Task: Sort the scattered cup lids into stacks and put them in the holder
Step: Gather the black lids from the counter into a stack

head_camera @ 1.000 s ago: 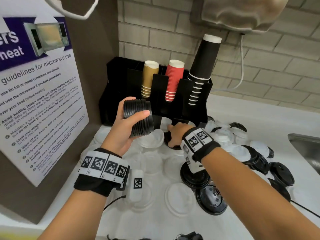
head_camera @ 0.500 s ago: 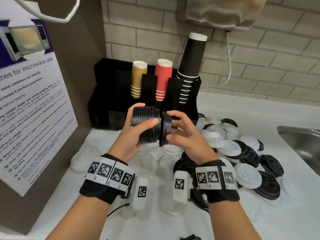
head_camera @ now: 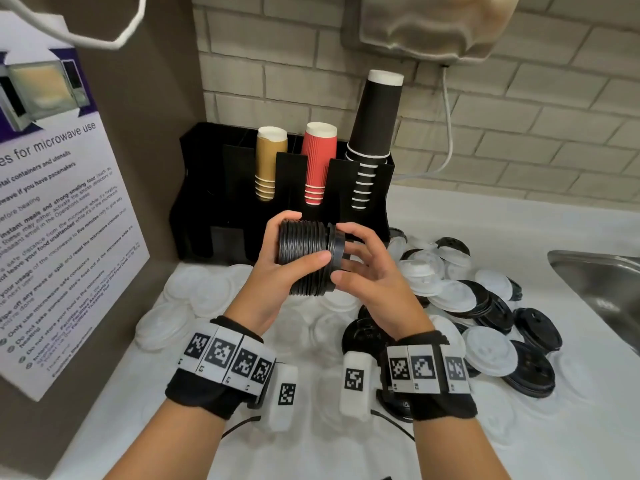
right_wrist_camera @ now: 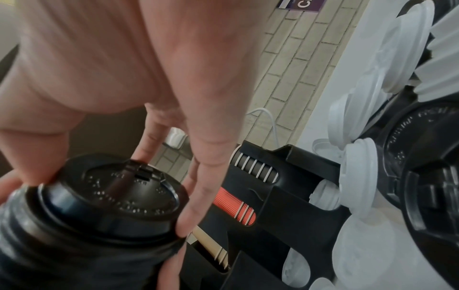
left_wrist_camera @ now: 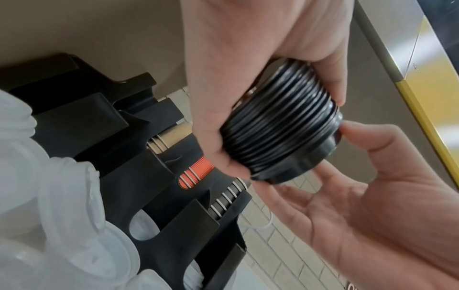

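Note:
My left hand (head_camera: 303,237) grips a sideways stack of black lids (head_camera: 304,258) in front of the black holder (head_camera: 207,202). At the stack's right end sits one more black lid (head_camera: 335,261), and my right hand (head_camera: 341,254) holds its rim with thumb and fingertips. The left wrist view shows the stack (left_wrist_camera: 278,121) in my left hand (left_wrist_camera: 283,129), with the end lid (left_wrist_camera: 298,162) touched by my right hand (left_wrist_camera: 310,160). In the right wrist view the end lid (right_wrist_camera: 129,188) faces the camera, ringed by my right hand (right_wrist_camera: 111,200).
Tan cups (head_camera: 270,161), red cups (head_camera: 318,161) and black cups (head_camera: 374,133) stand in the holder's top slots. White lids (head_camera: 491,351), black lids (head_camera: 533,375) and clear lids (head_camera: 194,292) lie scattered on the counter. A sink (head_camera: 602,285) is at right, a poster (head_camera: 52,237) at left.
My right hand lifted a black lid off the counter, brought it to the stack's right end and seated it there. The left hand kept holding the stack, which moved slightly right.

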The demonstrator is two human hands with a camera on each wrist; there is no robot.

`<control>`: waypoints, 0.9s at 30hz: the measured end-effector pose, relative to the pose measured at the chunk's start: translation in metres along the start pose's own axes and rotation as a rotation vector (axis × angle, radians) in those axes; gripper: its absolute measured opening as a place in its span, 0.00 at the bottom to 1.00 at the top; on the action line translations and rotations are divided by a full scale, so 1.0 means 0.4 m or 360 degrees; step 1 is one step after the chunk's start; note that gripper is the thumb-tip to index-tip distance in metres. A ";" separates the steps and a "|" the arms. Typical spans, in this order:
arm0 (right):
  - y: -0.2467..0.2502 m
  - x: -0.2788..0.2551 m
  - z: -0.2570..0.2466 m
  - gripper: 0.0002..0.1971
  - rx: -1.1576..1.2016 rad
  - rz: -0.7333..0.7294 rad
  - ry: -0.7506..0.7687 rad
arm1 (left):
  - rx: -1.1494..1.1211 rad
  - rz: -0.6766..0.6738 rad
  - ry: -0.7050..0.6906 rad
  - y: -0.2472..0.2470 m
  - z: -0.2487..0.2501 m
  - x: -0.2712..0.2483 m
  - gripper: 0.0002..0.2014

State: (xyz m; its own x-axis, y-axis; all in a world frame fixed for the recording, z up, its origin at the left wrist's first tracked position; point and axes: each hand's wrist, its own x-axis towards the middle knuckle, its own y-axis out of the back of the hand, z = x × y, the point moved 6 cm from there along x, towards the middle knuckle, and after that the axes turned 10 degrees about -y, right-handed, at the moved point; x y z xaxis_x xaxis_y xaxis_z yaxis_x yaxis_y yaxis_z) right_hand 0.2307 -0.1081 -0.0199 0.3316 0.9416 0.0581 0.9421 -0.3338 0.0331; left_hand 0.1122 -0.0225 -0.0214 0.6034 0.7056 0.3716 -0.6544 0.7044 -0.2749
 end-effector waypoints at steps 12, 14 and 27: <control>0.008 0.006 -0.034 0.30 -0.0160 -0.0139 0.0000 | -0.0053 -0.0131 0.0038 0.000 0.002 0.007 0.30; 0.006 0.006 -0.038 0.30 -0.0177 -0.0125 0.0007 | -0.0050 -0.0120 0.0024 -0.001 0.002 0.009 0.29; 0.012 0.003 -0.057 0.30 -0.0213 -0.0105 0.0057 | -0.0081 -0.0043 -0.0016 -0.023 0.006 0.010 0.29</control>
State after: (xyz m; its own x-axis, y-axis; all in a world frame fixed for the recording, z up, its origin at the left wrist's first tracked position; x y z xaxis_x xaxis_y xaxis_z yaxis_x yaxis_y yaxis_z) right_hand 0.2346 -0.1097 0.0031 0.2651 0.9603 0.0872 0.9458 -0.2766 0.1703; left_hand 0.1193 -0.0264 -0.0154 0.6158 0.6854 0.3885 -0.6135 0.7266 -0.3095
